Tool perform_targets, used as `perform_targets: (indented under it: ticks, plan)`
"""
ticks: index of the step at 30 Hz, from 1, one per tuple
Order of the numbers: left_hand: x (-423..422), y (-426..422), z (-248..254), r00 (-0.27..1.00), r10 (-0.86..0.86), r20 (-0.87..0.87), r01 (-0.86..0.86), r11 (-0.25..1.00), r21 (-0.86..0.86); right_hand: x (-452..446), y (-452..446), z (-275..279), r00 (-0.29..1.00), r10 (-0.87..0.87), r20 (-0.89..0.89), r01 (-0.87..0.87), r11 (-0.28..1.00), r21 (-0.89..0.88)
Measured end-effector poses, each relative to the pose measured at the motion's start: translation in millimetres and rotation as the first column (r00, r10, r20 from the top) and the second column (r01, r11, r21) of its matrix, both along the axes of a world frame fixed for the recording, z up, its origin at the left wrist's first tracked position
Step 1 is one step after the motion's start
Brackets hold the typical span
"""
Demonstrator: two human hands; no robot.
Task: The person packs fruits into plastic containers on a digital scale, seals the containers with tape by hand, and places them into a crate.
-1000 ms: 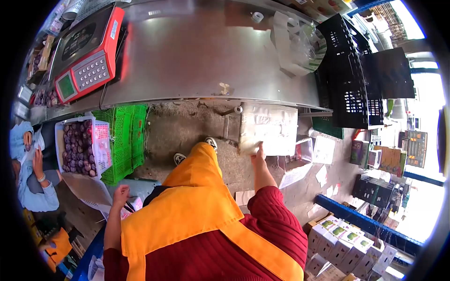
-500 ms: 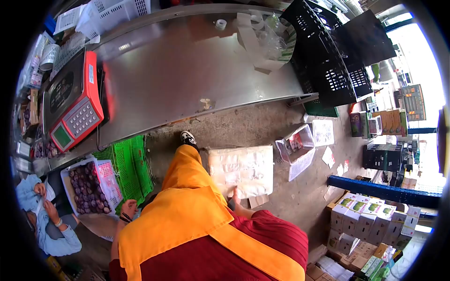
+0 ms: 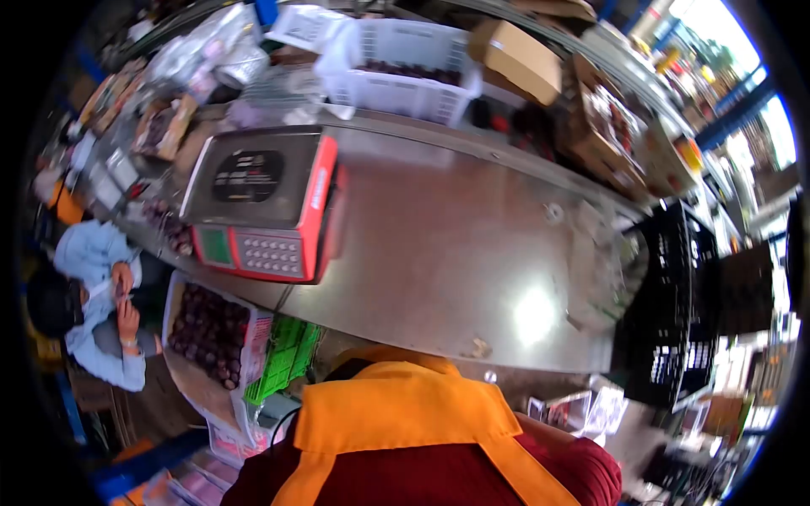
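Note:
Neither of my hands shows now; a bit of my right forearm (image 3: 547,428) appears beside the orange apron (image 3: 405,413), and its hand is hidden. In front of me stands a steel table (image 3: 422,244). A red digital scale (image 3: 261,198) with a metal plate and keypad sits at its left end. Below the scale, a crate of dark plums (image 3: 207,333) rests next to a green plastic crate (image 3: 291,350). My body hides whatever is directly below the apron.
A co-worker in a blue shirt (image 3: 101,295) sits at the left, hands together. White basket (image 3: 405,93) and cardboard boxes (image 3: 519,61) line the table's back. Tall black crates (image 3: 675,312) stand at the right end. A clear plastic-filled carton (image 3: 603,261) lies near them.
My view has swung up and left toward the scale and table's back. My two hands and the pale taped box on the floor have left view.

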State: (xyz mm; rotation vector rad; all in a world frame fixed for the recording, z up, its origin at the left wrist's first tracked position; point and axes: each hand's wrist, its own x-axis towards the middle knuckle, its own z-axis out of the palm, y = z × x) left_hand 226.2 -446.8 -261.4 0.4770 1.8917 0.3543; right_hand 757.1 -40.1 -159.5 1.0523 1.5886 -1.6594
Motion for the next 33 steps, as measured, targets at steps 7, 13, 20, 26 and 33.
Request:
perform_targets:
  ticks: [7, 13, 20, 26, 33]
  plan:
    - [27.9, -15.1, -40.8, 0.967, 0.252, 0.046, -0.252, 0.968, -0.004, -186.2, 126.9, 88.6, 0.98, -0.066, -0.19, 0.161, 0.827, 0.539]
    - [52.8, -29.4, -79.7, 0.9, 0.422, 0.11, -0.421, 0.906, -0.035, -280.0, 113.6, 19.9, 0.778, 0.533, -0.333, 0.09, 0.429, 0.899]
    - [61.5, -32.2, -68.2, 0.83, 0.545, 0.115, -0.538, 0.838, -0.091, -273.4, 88.9, -23.5, 0.768, 0.596, -0.236, 0.254, 0.055, 0.966]
    - [67.1, -28.3, -58.2, 0.8, 0.591, 0.102, -0.582, 0.806, -0.11, -274.6, 91.1, -26.6, 0.767, 0.6, -0.226, 0.262, 0.028, 0.965]
    - [69.2, -9.2, -48.7, 0.79, 0.61, 0.069, -0.602, 0.791, -0.108, -268.3, 93.6, -33.4, 0.785, 0.565, -0.253, 0.258, 0.073, 0.964]
